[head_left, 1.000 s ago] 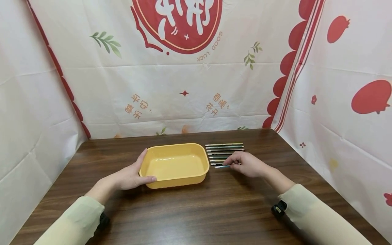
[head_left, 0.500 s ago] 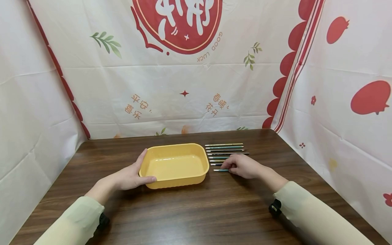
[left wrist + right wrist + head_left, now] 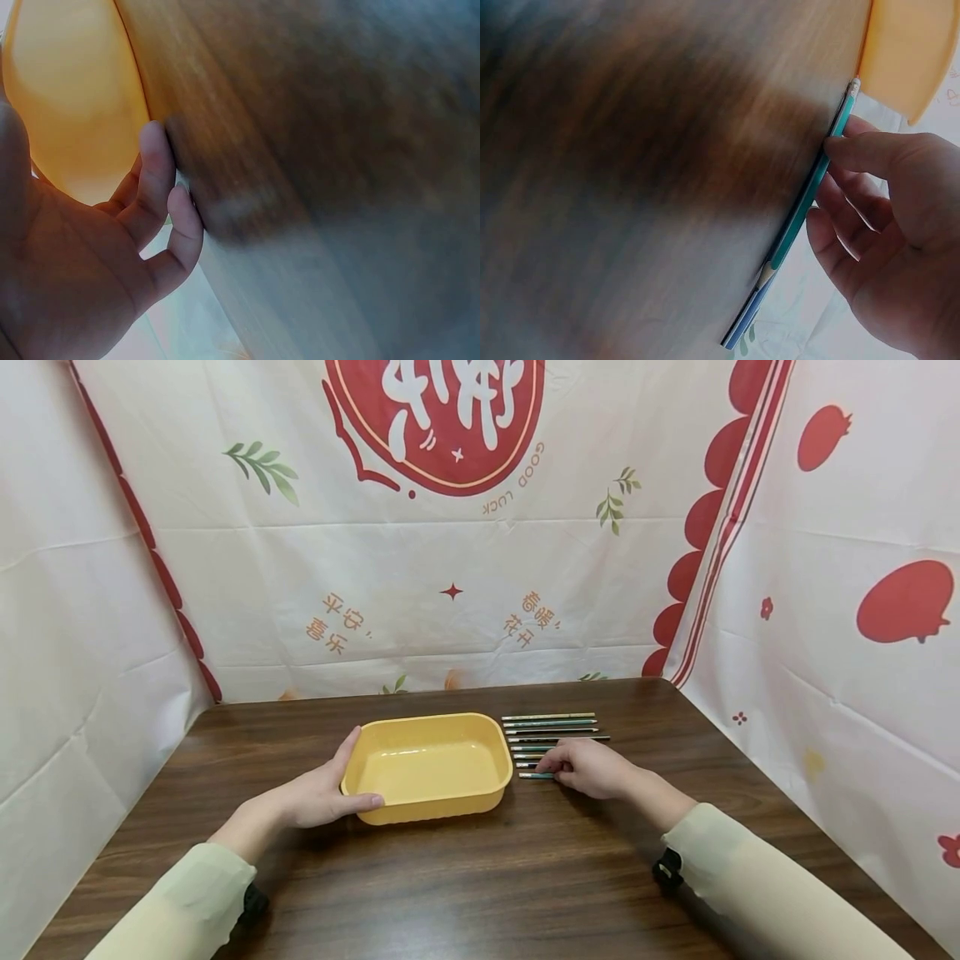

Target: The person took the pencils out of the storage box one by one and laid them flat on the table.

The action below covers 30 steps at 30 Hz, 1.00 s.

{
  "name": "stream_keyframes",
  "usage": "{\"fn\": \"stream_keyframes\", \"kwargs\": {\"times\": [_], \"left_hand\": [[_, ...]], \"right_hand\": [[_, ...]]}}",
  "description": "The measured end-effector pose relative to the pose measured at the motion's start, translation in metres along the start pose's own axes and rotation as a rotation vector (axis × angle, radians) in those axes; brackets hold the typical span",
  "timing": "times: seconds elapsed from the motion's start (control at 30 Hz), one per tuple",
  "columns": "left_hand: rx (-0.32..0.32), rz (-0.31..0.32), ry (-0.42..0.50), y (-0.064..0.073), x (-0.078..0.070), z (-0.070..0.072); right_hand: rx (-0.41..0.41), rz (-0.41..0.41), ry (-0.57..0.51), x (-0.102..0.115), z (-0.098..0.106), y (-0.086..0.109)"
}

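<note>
At the middle of the table stands a yellow plastic basin point(image 3: 435, 810), with bare insides. My left hand point(image 3: 318, 789) grips its left end, thumb over the front rim and fingers along the outer side. To the basin's right, my right hand point(image 3: 592, 768) pinches a teal pencil point(image 3: 799, 221) between thumb and fingers. That pencil lies low at the near end of a row of pencils point(image 3: 551, 723), its white eraser end toward the basin. In the right wrist view its sharpened tip shows, with the end of a dark blue pencil point(image 3: 742, 322) beyond it. My right fingers partly hide the nearer pencils.
The dark wood-grain table point(image 3: 450, 893) runs back to a white printed cloth point(image 3: 420, 577) hanging behind it. Similar cloth hangs at the left and right sides.
My right hand has moved slightly left with the teal pencil, which now lies straighter and closer in line with the row. My left hand and the basin have stayed put.
</note>
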State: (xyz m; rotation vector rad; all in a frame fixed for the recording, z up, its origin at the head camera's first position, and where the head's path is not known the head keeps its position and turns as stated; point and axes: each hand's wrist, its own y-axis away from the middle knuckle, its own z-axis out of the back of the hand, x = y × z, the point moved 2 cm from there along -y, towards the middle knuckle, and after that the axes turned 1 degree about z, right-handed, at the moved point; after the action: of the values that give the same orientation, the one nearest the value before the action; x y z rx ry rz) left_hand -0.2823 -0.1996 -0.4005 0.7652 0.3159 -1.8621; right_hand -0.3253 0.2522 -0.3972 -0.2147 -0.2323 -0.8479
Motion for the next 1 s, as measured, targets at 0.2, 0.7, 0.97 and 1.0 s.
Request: {"fn": "stream_keyframes", "kwargs": {"times": [0.2,0.7,0.97,1.0], "left_hand": [[0.000,-0.003,0.000,-0.0003,-0.0014,0.0009],[-0.012,-0.011,-0.001,-0.0002,-0.0021,0.0002],[-0.018,-0.013,-0.010,0.0008,-0.0013,-0.0009],[-0.019,-0.013,-0.013,0.0010,-0.0012,-0.0010]], "right_hand": [[0.000,-0.036,0.015,-0.0023,0.0000,0.0009],[-0.007,-0.038,0.046,-0.0018,-0.0010,0.0005],[-0.009,-0.031,0.049,-0.0020,-0.0002,0.0015],[-0.008,-0.031,0.047,-0.0018,-0.0002,0.0016]]}}
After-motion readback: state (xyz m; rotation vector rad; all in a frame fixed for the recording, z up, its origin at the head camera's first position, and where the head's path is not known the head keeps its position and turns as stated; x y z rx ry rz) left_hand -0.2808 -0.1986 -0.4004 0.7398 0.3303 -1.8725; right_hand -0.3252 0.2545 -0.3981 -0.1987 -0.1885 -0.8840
